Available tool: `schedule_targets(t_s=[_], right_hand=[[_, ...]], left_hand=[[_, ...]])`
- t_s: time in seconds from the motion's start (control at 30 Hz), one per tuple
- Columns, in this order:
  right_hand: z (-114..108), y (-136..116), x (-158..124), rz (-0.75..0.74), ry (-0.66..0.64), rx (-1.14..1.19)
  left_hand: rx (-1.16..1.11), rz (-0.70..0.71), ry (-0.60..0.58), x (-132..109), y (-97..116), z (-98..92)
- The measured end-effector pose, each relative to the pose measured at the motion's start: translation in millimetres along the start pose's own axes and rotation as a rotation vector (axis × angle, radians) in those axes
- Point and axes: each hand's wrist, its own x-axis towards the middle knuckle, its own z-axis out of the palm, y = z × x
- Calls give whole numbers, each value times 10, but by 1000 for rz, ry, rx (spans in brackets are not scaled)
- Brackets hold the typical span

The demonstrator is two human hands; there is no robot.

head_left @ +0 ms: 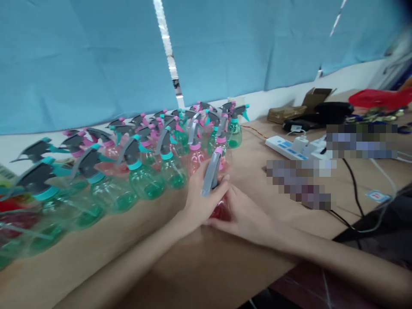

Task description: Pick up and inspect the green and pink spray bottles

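Both my hands are wrapped round one spray bottle (pixel 211 171) with a grey and pink trigger head and a reddish-pink body. My left hand (pixel 198 195) closes round its neck, just under the head. Lower down, my right hand (pixel 240 210) grips the body from the right. Fingers and palms hide most of the bottle. Close by on the left stands a green spray bottle (pixel 174 171) with a turquoise collar. Behind my hands is a pink spray bottle (pixel 195 156).
Rows of several more green and pink spray bottles (pixel 112 193) fill the table's (pixel 180 274) left and back. To the right lie a white power strip (pixel 283 147), cables, a cardboard box (pixel 286 114) and a black case (pixel 333 112). A blue curtain (pixel 225 47) hangs behind.
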Motion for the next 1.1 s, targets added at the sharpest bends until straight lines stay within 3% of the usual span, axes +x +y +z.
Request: schedule_targets(t_s=[0.17, 0.3, 0.4, 0.5, 0.6, 0.73, 0.9, 1.1], right_hand=[[-307, 296, -99, 2, 62, -53], [-501, 481, -97, -19, -6, -85], [-597, 609, -57, 2, -30, -112], [-683, 746, 4, 59, 29, -145], [-777, 869, 89, 94, 100, -230], [-888, 1008, 255, 153, 75, -283], [-954, 1247, 513, 153, 69, -252], [-1024, 1417, 740, 199, 68, -269]], left_hand=[[-86, 53, -103, 254, 17, 389], [-75, 46, -152, 383, 36, 521], [-101, 64, -150, 410, 26, 498], [-66, 38, -143, 349, -55, 407], [46, 3, -114, 204, -200, 309], [168, -104, -208, -43, -401, 238], [238, -112, -250, -236, -512, 264], [214, -3, -294, -233, -487, 394]])
